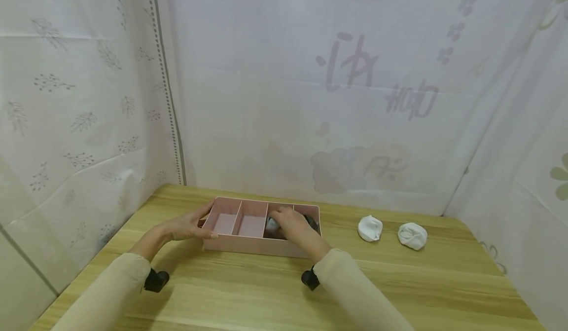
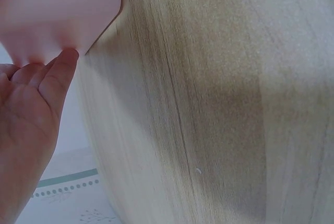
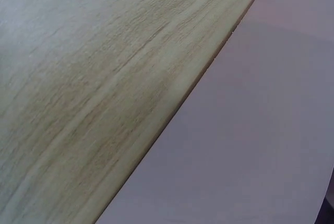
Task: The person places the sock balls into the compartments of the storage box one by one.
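A pink organizer box (image 1: pixel 262 244) with a row of compartments stands on the wooden table. At its left end my left hand (image 1: pixel 188 226) grips it, thumb along the front corner and fingers at the end wall; the left wrist view shows that hand (image 2: pixel 34 93) against the pink wall. My right hand (image 1: pixel 293 225) reaches into the third compartment from the left, fingers bent over a grey-blue cloth bundle (image 1: pixel 272 226) that they partly hide. A dark bundle (image 1: pixel 312 221) lies in the rightmost compartment. The two left compartments show bare bottoms. The right wrist view has only the box's wall (image 3: pixel 235 119) and table.
To the right of the box, two white rolled cloth bundles lie on the table, a nearer-to-box one (image 1: pixel 370 228) and a farther one (image 1: pixel 412 236). Patterned curtains (image 1: pixel 266 99) hang behind the table and on both sides.
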`<state>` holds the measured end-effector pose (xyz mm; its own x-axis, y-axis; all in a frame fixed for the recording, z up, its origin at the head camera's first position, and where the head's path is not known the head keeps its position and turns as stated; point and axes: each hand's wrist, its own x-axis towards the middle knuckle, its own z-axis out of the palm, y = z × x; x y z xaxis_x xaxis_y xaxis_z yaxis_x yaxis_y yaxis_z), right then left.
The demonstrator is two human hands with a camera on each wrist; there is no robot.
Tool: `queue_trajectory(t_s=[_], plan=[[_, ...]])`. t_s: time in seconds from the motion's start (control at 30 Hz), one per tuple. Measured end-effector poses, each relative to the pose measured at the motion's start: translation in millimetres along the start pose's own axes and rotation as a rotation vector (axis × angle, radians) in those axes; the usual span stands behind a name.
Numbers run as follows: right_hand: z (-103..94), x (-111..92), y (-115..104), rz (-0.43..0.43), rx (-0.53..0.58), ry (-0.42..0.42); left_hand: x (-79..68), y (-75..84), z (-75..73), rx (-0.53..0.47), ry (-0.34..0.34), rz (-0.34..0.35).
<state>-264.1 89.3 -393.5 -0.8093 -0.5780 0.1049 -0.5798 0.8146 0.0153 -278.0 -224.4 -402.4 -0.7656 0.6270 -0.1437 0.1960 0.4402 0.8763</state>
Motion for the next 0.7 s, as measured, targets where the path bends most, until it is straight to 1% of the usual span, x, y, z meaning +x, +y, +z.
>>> queue_trajectory(t_s=[0.13, 0.27, 0.33, 0.53, 0.6, 0.7], plan=[[0.7, 2.1, -1.1, 0.011, -0.015, -0.025, -0.5, 0.0, -0.1, 0.001, -0.004, 0.012], [2.5, 3.3, -0.4, 0.012, -0.038, -0.015, -0.6, 1.3, -0.2, 0.019, 0.007, 0.012], [2.5, 3.1, 0.0, 0.009, -0.042, -0.009, -0.1, 1.6, 0.0, 0.012, 0.006, 0.003], [-0.6, -0.8, 0.4, 0.010, 0.014, -0.036, 0.6, 0.4, 1.0, -0.005, 0.001, -0.026], [-1.6, -2.7, 0.9, 0.016, 0.042, -0.044, 0.3, 0.1, 1.0, 0.000, 0.003, -0.027], [-3.1, -5.8, 2.3, 0.015, 0.075, -0.032, -0.7, 0.0, 0.5, -0.002, 0.001, -0.021]])
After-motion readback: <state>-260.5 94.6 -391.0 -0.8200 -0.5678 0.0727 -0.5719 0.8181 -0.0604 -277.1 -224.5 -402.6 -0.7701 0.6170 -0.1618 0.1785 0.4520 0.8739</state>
